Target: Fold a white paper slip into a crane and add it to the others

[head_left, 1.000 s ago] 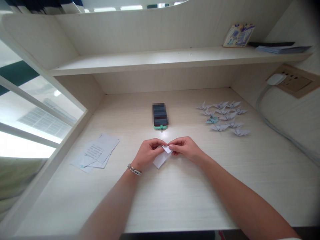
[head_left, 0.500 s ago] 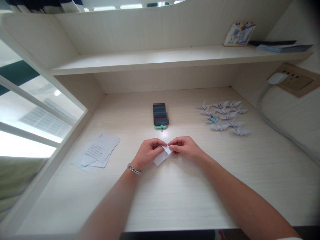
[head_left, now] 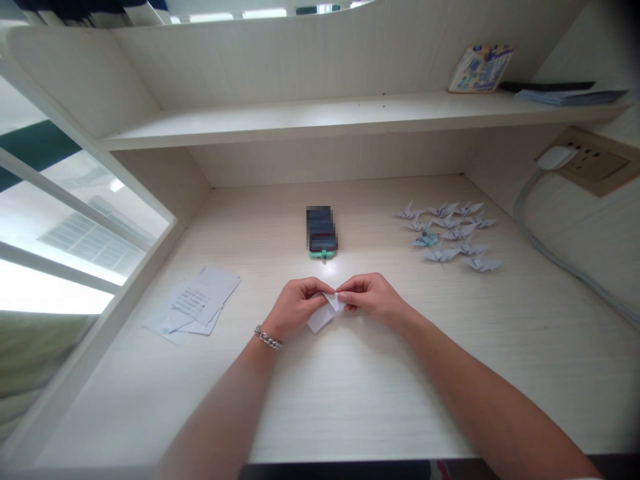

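Observation:
A small, partly folded piece of white paper (head_left: 323,318) is held between my two hands above the middle of the desk. My left hand (head_left: 300,303) pinches its upper left part, thumb and forefinger on the fold. At the top right corner, my right hand (head_left: 367,293) pinches the paper between thumb and fingers. The fingertips of both hands nearly meet there. Several folded paper cranes (head_left: 453,230) stand in a group at the right, mostly white, with one blue crane (head_left: 426,239) among them.
A phone (head_left: 321,230) with a green lower edge lies behind my hands. Loose paper sheets (head_left: 200,300) lie at the left. A plug and grey cable (head_left: 530,230) run down the right wall from a socket (head_left: 595,160). A shelf (head_left: 320,121) spans the back, holding a small box (head_left: 480,69).
Both hands keep their pinch on the paper with almost no movement. The view has shifted very slightly.

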The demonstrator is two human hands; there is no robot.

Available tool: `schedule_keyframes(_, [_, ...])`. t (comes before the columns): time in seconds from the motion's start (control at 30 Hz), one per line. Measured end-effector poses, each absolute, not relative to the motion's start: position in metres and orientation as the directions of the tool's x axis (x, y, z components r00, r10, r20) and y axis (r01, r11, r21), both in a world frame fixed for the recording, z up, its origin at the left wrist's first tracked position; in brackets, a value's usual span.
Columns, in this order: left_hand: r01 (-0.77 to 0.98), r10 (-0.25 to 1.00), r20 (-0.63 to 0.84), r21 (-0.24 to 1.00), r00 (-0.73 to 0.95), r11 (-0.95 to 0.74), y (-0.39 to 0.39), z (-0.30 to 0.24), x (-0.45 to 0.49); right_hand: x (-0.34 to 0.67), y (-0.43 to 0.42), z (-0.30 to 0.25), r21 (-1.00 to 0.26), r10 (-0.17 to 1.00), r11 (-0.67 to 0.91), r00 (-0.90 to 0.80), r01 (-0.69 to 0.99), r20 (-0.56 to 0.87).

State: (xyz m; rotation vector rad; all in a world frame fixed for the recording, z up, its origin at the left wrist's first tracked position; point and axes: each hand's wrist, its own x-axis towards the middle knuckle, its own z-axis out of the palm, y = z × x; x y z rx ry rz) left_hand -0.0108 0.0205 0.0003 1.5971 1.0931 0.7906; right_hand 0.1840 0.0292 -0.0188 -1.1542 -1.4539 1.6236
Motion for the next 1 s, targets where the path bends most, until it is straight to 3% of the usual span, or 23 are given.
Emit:
schedule_keyframes(0.33, [0.195, 0.919, -0.073, 0.981, 0.388, -0.005, 0.024, 0.003, -0.016, 0.185, 0.03, -0.019, -0.985, 0.912, -0.16, -0.371, 0.067, -0.174])
schedule_keyframes(0.6, [0.273, 0.939, -0.062, 0.961, 0.338, -0.035, 0.021, -0.003, -0.01, 0.181, 0.028, -0.018, -0.985, 0.914, -0.123, -0.372, 0.122, -0.161])
schedule_keyframes(1.0, [0.247, 0.929, -0.109, 0.969, 0.353, 0.02, 0.023, -0.006, -0.014, 0.184, 0.03, -0.019, -0.986, 0.906, -0.105, -0.397, 0.131, -0.149])
